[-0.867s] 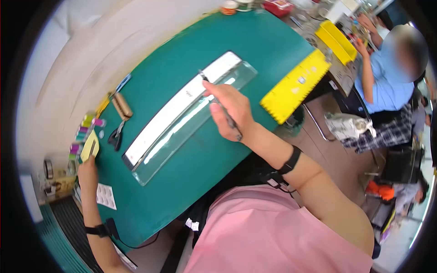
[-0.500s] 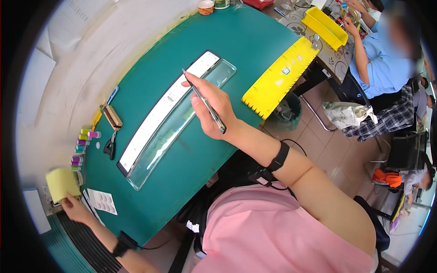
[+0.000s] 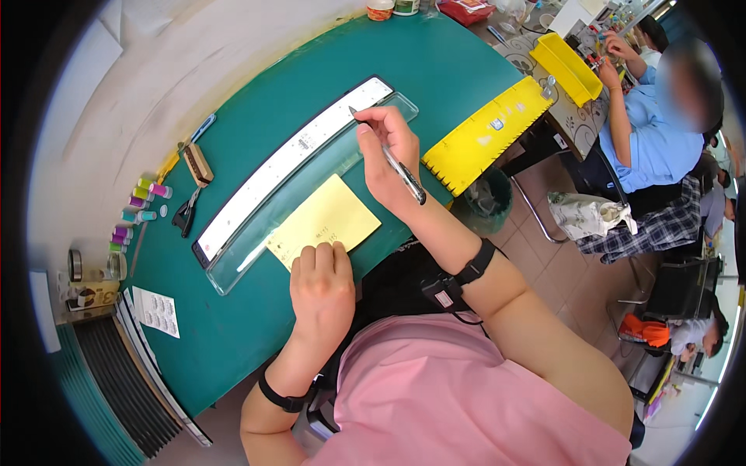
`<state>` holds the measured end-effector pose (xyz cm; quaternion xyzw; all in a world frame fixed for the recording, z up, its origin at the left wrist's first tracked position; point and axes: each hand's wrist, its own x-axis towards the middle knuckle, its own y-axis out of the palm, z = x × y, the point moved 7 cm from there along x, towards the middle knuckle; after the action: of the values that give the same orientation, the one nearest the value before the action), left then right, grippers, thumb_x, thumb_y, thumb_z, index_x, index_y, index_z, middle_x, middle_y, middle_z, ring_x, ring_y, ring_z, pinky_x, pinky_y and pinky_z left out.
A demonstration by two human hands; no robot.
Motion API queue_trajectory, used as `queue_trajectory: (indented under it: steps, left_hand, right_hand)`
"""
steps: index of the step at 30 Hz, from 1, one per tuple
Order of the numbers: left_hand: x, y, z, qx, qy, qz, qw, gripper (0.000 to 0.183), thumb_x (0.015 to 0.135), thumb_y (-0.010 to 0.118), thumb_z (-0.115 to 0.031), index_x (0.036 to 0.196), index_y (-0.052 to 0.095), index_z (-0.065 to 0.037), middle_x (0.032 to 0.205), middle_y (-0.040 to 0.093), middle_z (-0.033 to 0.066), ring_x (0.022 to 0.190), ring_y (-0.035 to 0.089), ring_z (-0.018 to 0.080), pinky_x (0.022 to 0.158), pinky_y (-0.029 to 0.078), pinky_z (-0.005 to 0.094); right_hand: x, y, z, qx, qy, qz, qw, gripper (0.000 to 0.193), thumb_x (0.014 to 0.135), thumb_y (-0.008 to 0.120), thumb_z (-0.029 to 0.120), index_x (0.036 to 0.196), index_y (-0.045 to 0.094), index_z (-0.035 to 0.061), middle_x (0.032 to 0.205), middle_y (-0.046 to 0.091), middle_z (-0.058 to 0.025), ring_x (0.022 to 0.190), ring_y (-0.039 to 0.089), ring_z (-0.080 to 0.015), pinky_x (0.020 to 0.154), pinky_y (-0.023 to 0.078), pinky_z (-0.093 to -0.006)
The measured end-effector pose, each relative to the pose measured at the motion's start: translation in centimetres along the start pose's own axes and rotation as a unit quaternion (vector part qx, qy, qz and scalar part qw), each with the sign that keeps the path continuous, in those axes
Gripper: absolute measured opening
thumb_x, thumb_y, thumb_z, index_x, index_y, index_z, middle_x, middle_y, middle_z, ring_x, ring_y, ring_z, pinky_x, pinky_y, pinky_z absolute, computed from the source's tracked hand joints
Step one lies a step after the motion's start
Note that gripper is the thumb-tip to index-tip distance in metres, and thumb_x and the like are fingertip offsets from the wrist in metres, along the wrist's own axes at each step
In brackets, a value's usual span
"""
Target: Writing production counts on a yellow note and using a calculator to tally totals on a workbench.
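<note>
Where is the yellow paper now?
In the head view, the yellow paper is just left of centre, with the left hand at its lower edge; it partly hides the clear plastic strip.

Pad [image 3: 330, 211] sits near on table [image 3: 443, 66], partly over case [image 3: 241, 266], panel [image 3: 291, 155] just beyond case, spools [image 3: 143, 194] left, bin [image 3: 571, 71] far right.

Pink top [image 3: 451, 380], creased at front. L forearm: blk strap [image 3: 281, 399]; R forearm: blk strap w/ boxy blk unit [image 3: 435, 289], pale label [image 3: 443, 298] on its face, thin blk cable [image 3: 468, 319]. L hand [image 3: 322, 291] & R hand [image 3: 388, 167] both bare.
</note>
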<state>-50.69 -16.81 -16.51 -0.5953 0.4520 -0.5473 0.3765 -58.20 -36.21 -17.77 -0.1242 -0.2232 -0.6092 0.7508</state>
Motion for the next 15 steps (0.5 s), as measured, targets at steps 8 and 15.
queue_trajectory:
  steps: [8, 15]
  left_hand:
    - [-0.9, -4.1, 1.6, -0.091, 0.012, -0.094, 0.991, 0.027, 0.083, 0.077, -0.003, 0.11, 0.073, 0.0, 0.094, 0.063, 0.0129, 0.084, 0.06, 0.0338, 0.075, 0.046, 0.0461]
    - [-11.6, -4.3, 8.1, -0.005, -0.23, -0.213, 0.95, 0.006, 0.09, 0.076, -0.013, 0.092, 0.075, -0.007, 0.089, 0.073, 0.0144, 0.078, 0.069, 0.0386, 0.07, 0.057, 0.047]
  right_hand:
    - [1.6, 0.5, 2.0, -0.16, -0.122, -0.004, 0.98, 0.015, 0.095, 0.069, 0.007, 0.11, 0.067, 0.0028, 0.081, 0.067, -0.0138, 0.067, 0.064, -0.0294, 0.061, 0.051, -0.0394]
    - [-1.8, 0.0, -0.5, -0.174, -0.062, -0.003, 0.983, 0.02, 0.093, 0.072, 0.011, 0.11, 0.066, 0.0032, 0.082, 0.069, -0.0138, 0.073, 0.07, -0.0276, 0.066, 0.055, -0.0388]
